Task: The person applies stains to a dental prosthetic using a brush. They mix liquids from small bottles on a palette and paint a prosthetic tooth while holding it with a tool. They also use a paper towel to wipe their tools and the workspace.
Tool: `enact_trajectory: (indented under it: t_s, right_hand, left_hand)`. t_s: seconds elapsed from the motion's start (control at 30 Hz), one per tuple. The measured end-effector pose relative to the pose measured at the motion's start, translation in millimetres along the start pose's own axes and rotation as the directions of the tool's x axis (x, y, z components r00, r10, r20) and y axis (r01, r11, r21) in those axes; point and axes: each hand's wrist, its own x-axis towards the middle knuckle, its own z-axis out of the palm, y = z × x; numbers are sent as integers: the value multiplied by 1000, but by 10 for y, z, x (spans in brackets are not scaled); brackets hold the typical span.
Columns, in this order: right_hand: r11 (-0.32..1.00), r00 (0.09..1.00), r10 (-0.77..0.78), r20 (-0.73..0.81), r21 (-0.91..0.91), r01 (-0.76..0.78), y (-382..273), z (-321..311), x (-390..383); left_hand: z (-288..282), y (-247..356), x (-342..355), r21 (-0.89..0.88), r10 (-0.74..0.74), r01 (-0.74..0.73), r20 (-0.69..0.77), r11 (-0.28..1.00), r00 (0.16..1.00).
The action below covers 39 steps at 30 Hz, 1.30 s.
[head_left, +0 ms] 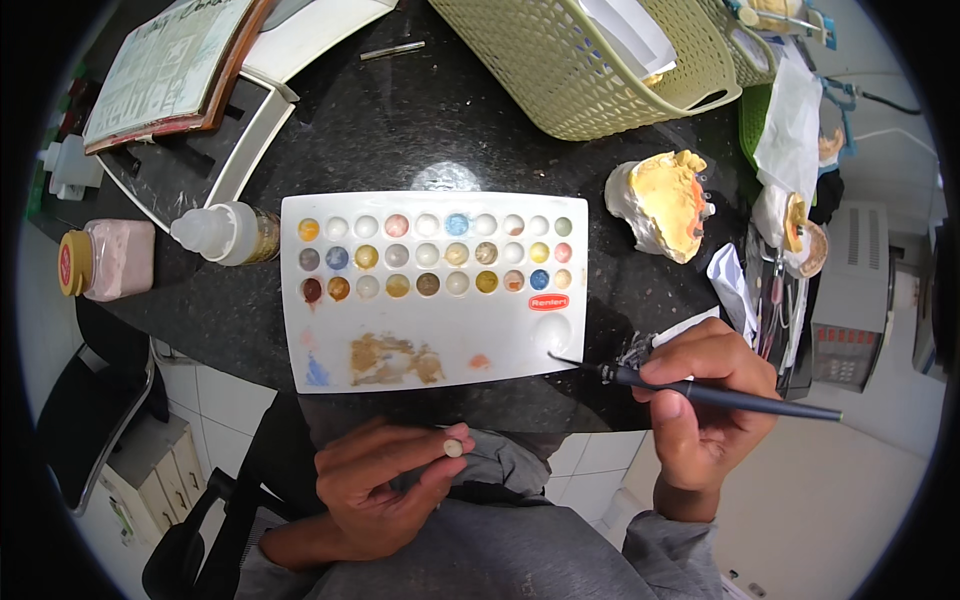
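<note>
Right fingers (pixel 676 430) pinch a slender dark brush (pixel 722 396) — left fingers (pixel 398 458), a rounded pale piece (pixel 453 449).

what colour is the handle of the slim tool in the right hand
Dark blue-grey: the handle shows best in the head view, the only one here.

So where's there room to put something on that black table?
Mostly between the white palette and the green basket, where the table is bare. A smaller patch lies between palette and plaster model. The right side's crowded with papers and tools.
</note>
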Motion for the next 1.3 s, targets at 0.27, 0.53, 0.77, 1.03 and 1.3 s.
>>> enact_trajectory:
  t_s: [0.27,0.53,0.77,1.03,1.3]
  right_hand:
    - [996,994,68,-86,60,-63,37,78,-86]
    - [965,987,133,-93,241,-107,58,129,-194]
    - [973,981,139,-136,202,-110,113,164,-244]
    - [947,982,160,-99,295,-124,109,169,-284]
    - [964,960,97,-264,264,-25,135,179,-436]
  left_hand:
    - [7,9,8,-10,-15,15,-7,1000,1000]
    - [-9,14,10,-9,-19,19,6,1000,1000]
    - [-63,85,77,0,-28,29,145,1000,989]
    - [-3,162,114,-118,-173,186,118,975,978]
    - [44,219,138,-187,-284,301,113,935,952]
